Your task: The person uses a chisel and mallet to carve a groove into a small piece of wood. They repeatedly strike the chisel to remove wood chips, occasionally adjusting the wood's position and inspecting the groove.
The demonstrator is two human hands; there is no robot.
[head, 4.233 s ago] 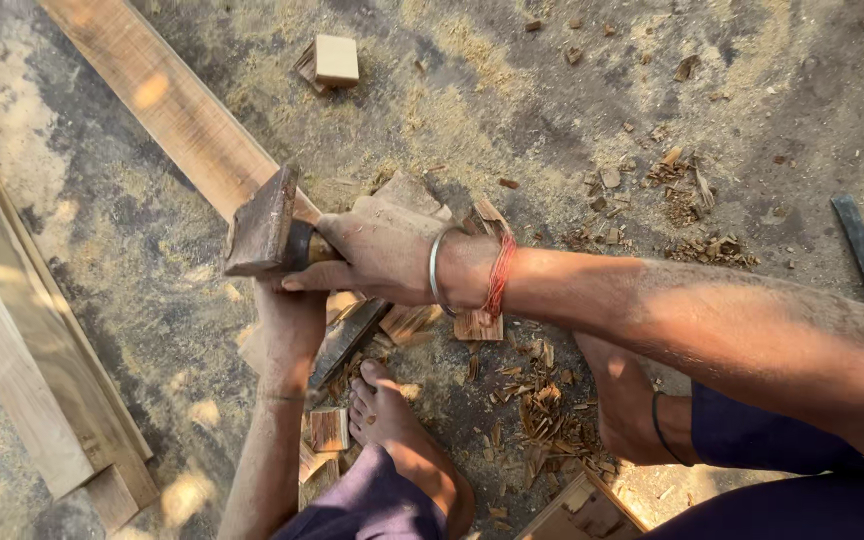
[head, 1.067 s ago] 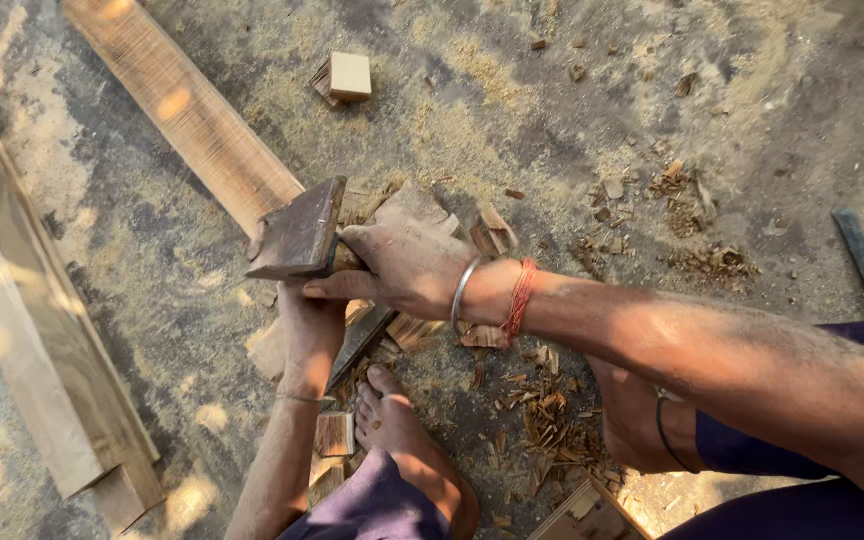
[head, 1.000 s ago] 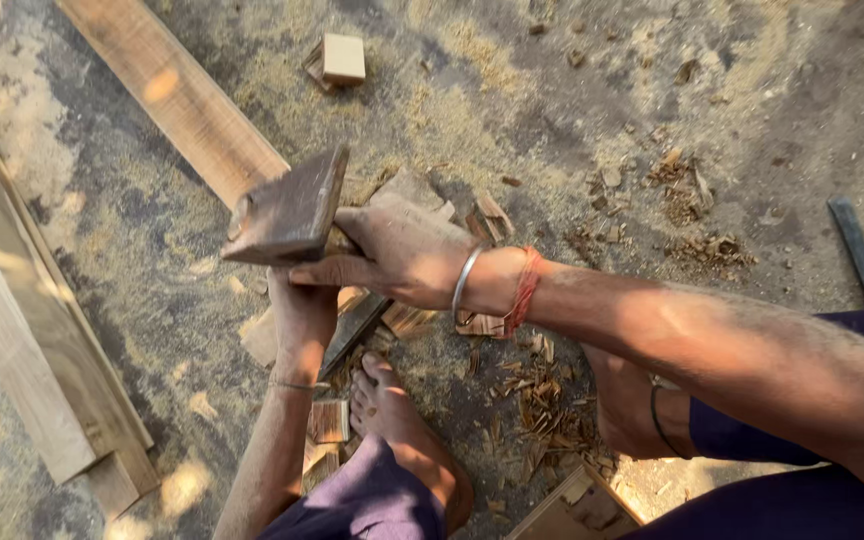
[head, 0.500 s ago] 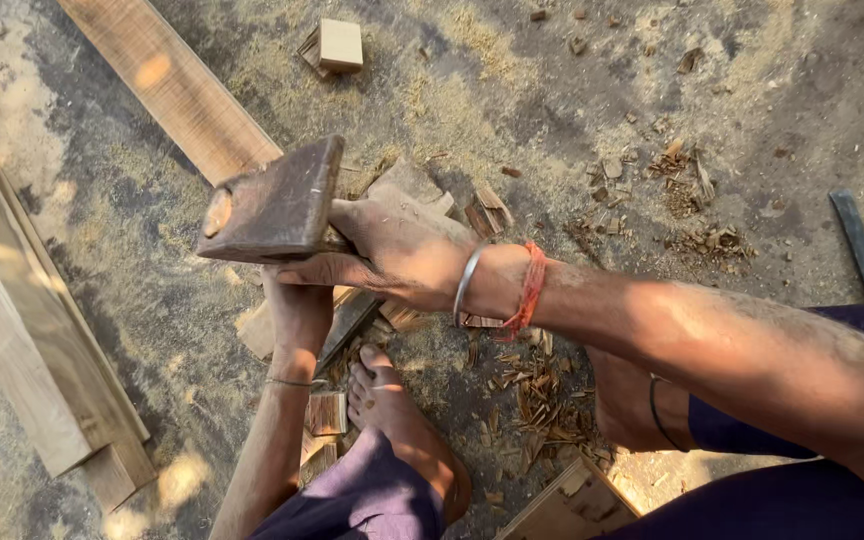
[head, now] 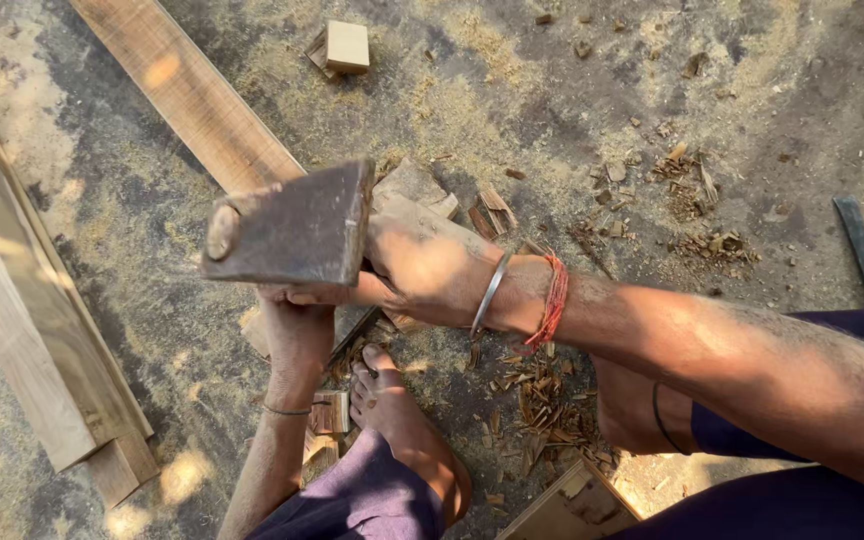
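Note:
My right hand (head: pixel 432 270), with a metal bangle and red thread at the wrist, grips the handle of a hatchet just behind its broad, dark metal head (head: pixel 292 228). The head is lifted high and close to the camera. Below it, my left hand (head: pixel 297 335) reaches forward to a dark, slanted piece of wood (head: pixel 354 335) on the ground; the head hides its fingers. My bare foot (head: pixel 397 410) rests just behind that piece, and a pale wood block (head: pixel 412 185) lies under my right hand.
Long planks (head: pixel 32 300) lie stacked on the left, and another plank (head: pixel 192 95) runs diagonally at the top. A small square block (head: pixel 347 45) sits at the top, a dark bar (head: pixel 862 250) on the right. Wood chips (head: pixel 542 400) and sawdust cover the dirt ground.
The hatchet head has risen from just above the wood toward the camera and now looks much larger. My left hand has stayed on the wood.

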